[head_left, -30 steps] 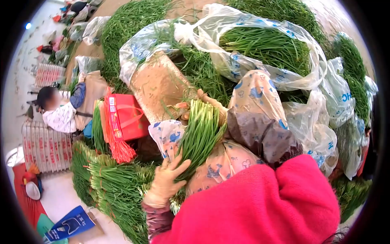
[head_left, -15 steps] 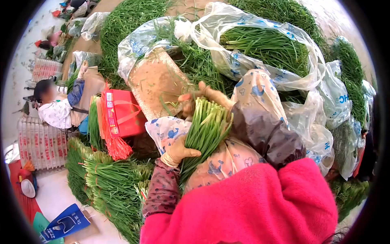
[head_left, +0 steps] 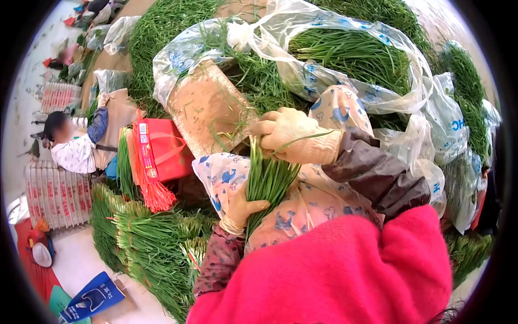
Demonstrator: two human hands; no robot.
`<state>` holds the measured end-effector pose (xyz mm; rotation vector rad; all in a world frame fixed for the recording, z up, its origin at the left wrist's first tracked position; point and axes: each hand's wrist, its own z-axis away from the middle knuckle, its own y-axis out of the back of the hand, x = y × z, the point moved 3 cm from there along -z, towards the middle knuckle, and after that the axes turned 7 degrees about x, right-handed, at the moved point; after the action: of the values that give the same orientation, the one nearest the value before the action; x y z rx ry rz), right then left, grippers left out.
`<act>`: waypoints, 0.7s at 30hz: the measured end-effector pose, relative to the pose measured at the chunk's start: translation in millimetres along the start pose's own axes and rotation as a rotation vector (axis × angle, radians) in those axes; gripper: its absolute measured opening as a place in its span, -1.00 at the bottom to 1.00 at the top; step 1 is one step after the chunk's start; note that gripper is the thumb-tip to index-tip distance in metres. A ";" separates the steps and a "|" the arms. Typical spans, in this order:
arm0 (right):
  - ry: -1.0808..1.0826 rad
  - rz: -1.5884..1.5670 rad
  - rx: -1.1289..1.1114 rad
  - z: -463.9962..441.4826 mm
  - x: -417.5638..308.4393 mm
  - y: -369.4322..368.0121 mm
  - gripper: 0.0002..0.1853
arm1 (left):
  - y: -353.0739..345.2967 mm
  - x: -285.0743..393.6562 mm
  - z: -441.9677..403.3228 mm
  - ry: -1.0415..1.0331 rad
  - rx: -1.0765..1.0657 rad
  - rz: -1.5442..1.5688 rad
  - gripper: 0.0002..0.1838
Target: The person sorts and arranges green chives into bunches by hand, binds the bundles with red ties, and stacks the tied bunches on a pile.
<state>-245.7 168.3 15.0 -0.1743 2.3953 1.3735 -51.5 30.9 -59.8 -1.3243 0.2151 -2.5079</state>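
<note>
My left hand [head_left: 244, 209], in a pale glove, is wrapped round the lower part of a bunch of green stalks [head_left: 270, 181] above the patterned apron [head_left: 222, 175]. Over the bunch's upper end is my gloved right hand [head_left: 298, 135], its fingers bent together at the pale stalk tips. One thin blade lies across the back of this hand; what its fingertips grip is hidden. Just beyond, a worn board [head_left: 208, 105] carries loose bits of green.
A red box [head_left: 164, 148] with red ties stands at the left, above stacked tied bunches [head_left: 156, 248]. Loose greens in a clear plastic bag [head_left: 418, 97] lie at the upper right. Another person [head_left: 73, 146] sits at the far left.
My left hand went from spread fingers to a hold round the bunch. My right hand came from behind the bunch to above its top end, back upward.
</note>
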 end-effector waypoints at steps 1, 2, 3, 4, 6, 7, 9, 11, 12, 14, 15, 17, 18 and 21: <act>-0.039 0.002 -0.076 -8.2 2.3 1.4 -0.86 | 4.6 -6.5 2.4 0.015 0.034 0.036 -0.18; -0.078 0.002 -0.151 -16.1 7.2 0.7 -0.90 | 8.9 -12.1 4.2 0.029 0.068 0.072 -0.17; -0.124 0.135 -0.083 -25.3 21.1 1.7 -0.88 | 9.7 -13.8 5.4 -0.019 0.042 0.076 -0.12; -0.217 0.303 0.088 -29.6 34.2 9.8 -0.84 | 8.6 -13.6 7.8 -0.017 0.037 0.070 -0.12; -0.679 -0.060 0.427 -44.1 69.9 42.1 -0.82 | 6.5 -11.1 12.8 -0.045 0.055 0.217 -0.07; -0.846 -0.340 0.681 -44.1 86.4 51.6 -0.77 | 11.4 -16.7 11.6 -0.076 0.071 0.190 -0.03; -1.121 -0.708 0.906 -31.8 119.7 54.0 -0.69 | 17.7 -25.5 14.1 -0.127 0.139 0.243 -0.05; -1.217 -0.471 0.595 -19.2 137.3 38.6 -0.40 | 37.7 -46.6 13.5 -0.200 0.208 0.327 -0.10; -1.216 -0.317 0.429 -7.8 134.8 22.1 -0.30 | 39.0 -46.1 14.8 -0.209 0.222 0.333 -0.10; -1.047 -0.535 -0.024 16.1 105.3 -3.6 -0.12 | 35.1 -41.7 15.9 -0.173 0.216 0.305 -0.15; -1.014 -0.837 -0.128 31.2 88.2 -20.4 -0.06 | 18.7 -20.3 21.4 -0.137 0.235 0.306 -0.20; -0.930 -1.290 -0.329 54.5 58.3 -48.6 0.10 | 7.6 -4.5 26.7 -0.118 0.251 0.306 -0.20; -0.889 -1.440 -0.417 62.1 45.2 -58.8 0.21 | 5.8 -2.0 27.0 -0.093 0.248 0.298 -0.19; -0.788 -1.607 -0.082 49.8 14.4 -69.1 0.25 | 4.3 0.5 23.7 -0.107 0.247 0.243 -0.18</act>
<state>-226.3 176.2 -68.9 -1.0356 0.8896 0.4941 -31.4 26.8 -47.2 -1.2462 0.0372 -2.1754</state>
